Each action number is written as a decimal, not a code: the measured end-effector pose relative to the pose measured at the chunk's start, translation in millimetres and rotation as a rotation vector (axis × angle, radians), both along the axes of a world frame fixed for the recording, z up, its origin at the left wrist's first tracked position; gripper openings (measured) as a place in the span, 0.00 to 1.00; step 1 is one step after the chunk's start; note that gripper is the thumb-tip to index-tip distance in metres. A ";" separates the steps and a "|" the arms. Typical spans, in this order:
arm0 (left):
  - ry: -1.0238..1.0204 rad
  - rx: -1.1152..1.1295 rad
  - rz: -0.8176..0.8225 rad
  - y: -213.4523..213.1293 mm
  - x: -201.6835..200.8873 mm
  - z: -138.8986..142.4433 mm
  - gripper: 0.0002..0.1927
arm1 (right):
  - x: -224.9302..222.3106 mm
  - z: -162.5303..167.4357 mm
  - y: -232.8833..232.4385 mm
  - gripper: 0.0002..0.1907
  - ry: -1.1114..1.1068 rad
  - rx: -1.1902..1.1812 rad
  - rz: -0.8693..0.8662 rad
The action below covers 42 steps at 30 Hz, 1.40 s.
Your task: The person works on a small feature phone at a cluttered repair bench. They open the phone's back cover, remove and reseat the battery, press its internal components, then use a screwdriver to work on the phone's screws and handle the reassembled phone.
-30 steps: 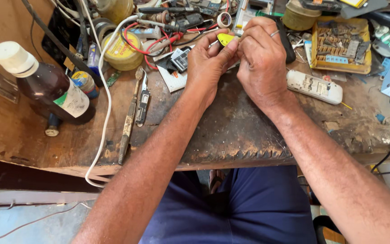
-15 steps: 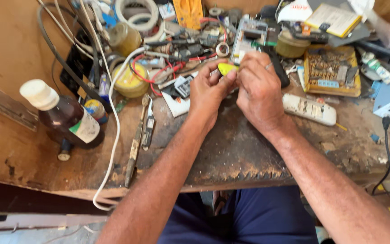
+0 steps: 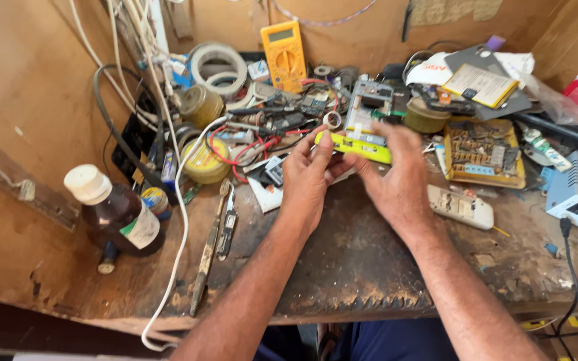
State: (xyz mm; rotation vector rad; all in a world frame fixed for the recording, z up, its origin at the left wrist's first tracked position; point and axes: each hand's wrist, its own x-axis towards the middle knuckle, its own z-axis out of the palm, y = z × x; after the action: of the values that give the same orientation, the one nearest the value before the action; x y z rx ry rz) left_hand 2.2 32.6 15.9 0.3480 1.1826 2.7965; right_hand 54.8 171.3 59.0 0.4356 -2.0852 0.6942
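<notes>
The left hand (image 3: 309,175) is gripping the left end of a narrow yellow-green bar (image 3: 356,146), thumb and fingers closed around it, holding it level above the middle of the dark, worn table (image 3: 362,261). The right hand (image 3: 396,180) is hovering half open just beside the bar's right end, its fingers spread and loosely curled; whether they are touching the bar cannot be told, since the back of the hand is covering that end. A white remote (image 3: 459,207) is lying just right of that hand. A brown bottle (image 3: 118,214) is standing near the table's left edge. Behind the hands, small parts and red wires are tangling together, hard to make out.
</notes>
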 end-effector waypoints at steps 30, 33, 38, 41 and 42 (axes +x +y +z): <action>0.034 -0.162 0.028 -4.3 0.6 3.5 0.26 | -7.4 -8.9 -0.3 0.25 -0.252 -0.123 -0.035; 0.036 -0.180 0.035 -4.4 -0.2 0.8 0.25 | -8.5 -10.8 0.5 0.25 -0.244 -0.102 -0.039; 0.041 -0.203 0.045 -3.2 -3.9 -4.4 0.25 | -8.7 -12.0 0.2 0.24 -0.244 -0.086 -0.027; -0.014 -0.208 0.056 -2.1 -6.3 -6.6 0.24 | -7.4 -11.0 -1.6 0.24 -0.217 -0.068 0.005; -0.029 -0.202 0.056 -2.2 -6.7 -7.0 0.24 | -6.3 -10.4 -2.5 0.23 -0.223 -0.071 0.013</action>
State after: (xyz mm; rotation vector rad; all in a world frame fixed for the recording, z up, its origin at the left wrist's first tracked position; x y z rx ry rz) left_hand -4.5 30.4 8.8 0.2611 1.4740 2.6846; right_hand 48.5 168.8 48.6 0.3446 -2.2592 0.8551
